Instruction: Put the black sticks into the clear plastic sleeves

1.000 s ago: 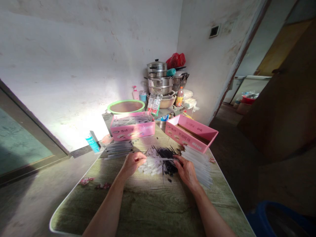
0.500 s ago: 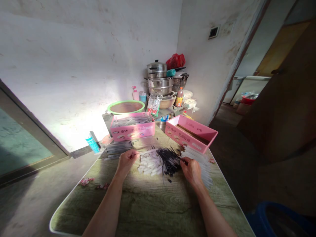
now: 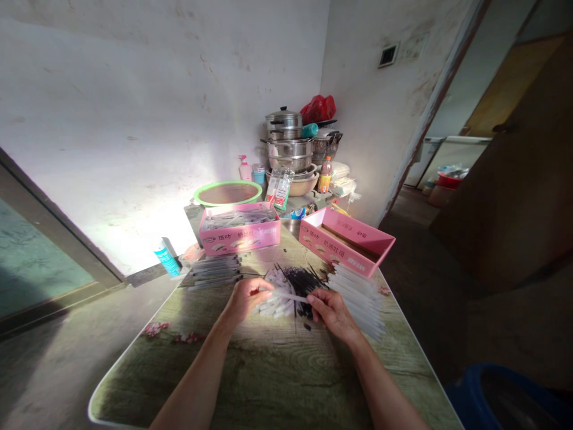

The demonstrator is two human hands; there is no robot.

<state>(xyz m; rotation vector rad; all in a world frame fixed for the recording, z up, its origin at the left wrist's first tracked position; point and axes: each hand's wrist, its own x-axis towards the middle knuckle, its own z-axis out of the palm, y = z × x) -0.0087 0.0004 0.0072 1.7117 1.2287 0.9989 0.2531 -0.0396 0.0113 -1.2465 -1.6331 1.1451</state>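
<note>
scuffed, pale walls [image 3: 179, 89] meet in a corner beyond the hands, above a smooth-looking worktop [image 3: 277, 382] with a wood-grain print and thin white rim. open room stretches from the hands toward the wearer; the worktop's side edges lie outside both forearms, the left one ending in a rounded corner.

left hand [image 3: 243, 301] and right hand [image 3: 333, 312] pinch opposite ends of a slim white tube [image 3: 290, 295], fingers drawn in narrow. the straight tube's long axis runs crosswise, left to right, its right-hand end slightly nearer the wearer.

just past the tube lie a heap of white tubes [image 3: 272, 309] and a tangle of thin black pieces [image 3: 301, 278]. translucent tubes [image 3: 362, 303] fan out beside the right hand; greyish tubes [image 3: 213, 273] lie beyond the left. farther off stand two glossy, rectangular pink boxes: a filled box [image 3: 242, 237] and an angled box [image 3: 340, 248].
</note>
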